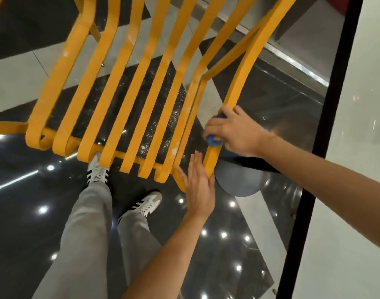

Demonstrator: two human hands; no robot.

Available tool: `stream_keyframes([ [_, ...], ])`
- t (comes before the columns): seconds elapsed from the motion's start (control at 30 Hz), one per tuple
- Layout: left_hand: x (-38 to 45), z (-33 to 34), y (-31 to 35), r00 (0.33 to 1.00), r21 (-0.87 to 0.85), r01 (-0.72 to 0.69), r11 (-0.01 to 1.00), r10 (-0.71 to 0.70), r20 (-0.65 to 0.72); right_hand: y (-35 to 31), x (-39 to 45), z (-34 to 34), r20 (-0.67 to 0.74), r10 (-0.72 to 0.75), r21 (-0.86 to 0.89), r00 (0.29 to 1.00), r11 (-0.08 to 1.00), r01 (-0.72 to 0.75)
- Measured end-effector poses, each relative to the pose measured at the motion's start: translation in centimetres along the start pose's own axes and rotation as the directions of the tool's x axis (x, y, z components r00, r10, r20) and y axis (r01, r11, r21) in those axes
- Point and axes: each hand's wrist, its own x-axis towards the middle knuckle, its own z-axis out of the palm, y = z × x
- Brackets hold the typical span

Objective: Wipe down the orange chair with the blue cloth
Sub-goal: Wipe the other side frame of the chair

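Glossy dark floor [29,212] is seen beneath the orange chair [111,87] filling the upper frame. At right of centre, the soft blue cloth [212,140] is clamped around a stiff slat by the right hand [234,130]; the left hand [197,186], fingers [195,162] flat and open, is braced below.

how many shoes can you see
2. One white shoe sits partly under the front edge of the orange chair; the other white shoe is on the dark floor, left of the left hand.
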Motion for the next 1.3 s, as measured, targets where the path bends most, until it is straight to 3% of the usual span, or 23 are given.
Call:
stream_keyframes([
  [0.1, 0.0, -0.1, 0.0, 1.000, -0.004, -0.001, 1.000, 0.001, -0.002, 1.6, 0.4, -0.4, -0.159, 0.222, 0.056, 0.962, 0.975, -0.216],
  [0.17, 0.0, -0.2, -0.2, 1.000, -0.001, -0.003, 1.000, 0.003, 0.008, -1.1, -0.8, 0.8, -0.198, 0.196, 0.112, 0.960, 0.978, -0.177],
  [0.27, 0.0, -0.3, -0.2, 0.999, 0.005, -0.008, 1.000, 0.008, 0.033, -5.7, -2.6, 2.7, -0.191, 0.014, 0.123, 0.982, 0.992, 0.010],
  [0.37, -0.1, -0.4, -0.1, 0.999, -0.004, 0.015, 1.000, -0.015, 0.031, -2.4, -1.3, 2.6, -0.300, 0.114, 0.127, 0.947, 0.989, -0.078],
  [0.43, 0.1, -0.3, -0.5, 0.999, -0.006, 0.011, 1.000, -0.011, 0.042, 1.4, 0.0, 2.9, -0.414, 0.312, 0.172, 0.855, 0.949, -0.263],
  [0.5, 0.3, -0.3, -0.7, 0.997, -0.006, -0.001, 1.000, 0.001, 0.073, 3.6, 1.0, 3.2, -0.489, 0.558, 0.384, 0.671, 0.828, -0.409],
  [0.57, 0.5, -0.7, -0.4, 0.994, 0.000, -0.006, 1.000, 0.006, 0.113, 2.1, 2.0, 4.1, -0.466, 0.725, 0.627, 0.507, 0.675, -0.389],
  [0.6, 0.7, -1.0, -0.1, 0.991, 0.025, -0.020, 0.999, 0.017, 0.129, 0.3, 2.4, 4.6, -0.438, 0.768, 0.695, 0.467, 0.619, -0.367],
  [0.73, 2.4, -1.9, 2.7, 0.984, 0.138, -0.158, 0.978, 0.144, 0.100, -4.8, 1.0, 5.8, -0.380, 0.805, 0.770, 0.455, 0.548, -0.326],
  [0.83, 4.7, -1.1, 4.3, 0.962, 0.206, -0.264, 0.942, 0.242, 0.125, -1.7, 2.2, 4.5, -0.398, 0.814, 0.771, 0.422, 0.547, -0.327],
  [0.93, 5.7, -0.4, 4.0, 0.957, 0.285, -0.282, 0.916, 0.247, 0.154, 0.0, 4.3, 3.4, -0.411, 0.838, 0.777, 0.358, 0.528, -0.343],
  [1.07, 5.6, -0.5, 3.1, 0.933, 0.342, -0.355, 0.870, 0.309, 0.182, -2.4, 2.1, 5.2, -0.423, 0.795, 0.777, 0.435, 0.565, -0.277],
  [1.13, 5.6, -0.6, 3.2, 0.931, 0.362, -0.361, 0.859, 0.315, 0.182, -1.1, 1.5, 5.1, -0.424, 0.790, 0.783, 0.442, 0.565, -0.259],
  [1.27, 5.6, -0.9, 3.5, 0.936, 0.382, -0.349, 0.855, 0.297, 0.191, 3.4, 5.1, 2.0, -0.424, 0.864, 0.825, 0.272, 0.492, -0.277],
  [1.3, 5.6, -1.0, 3.5, 0.936, 0.387, -0.349, 0.854, 0.297, 0.189, 3.5, 5.5, 1.8, -0.426, 0.864, 0.827, 0.269, 0.492, -0.271],
])
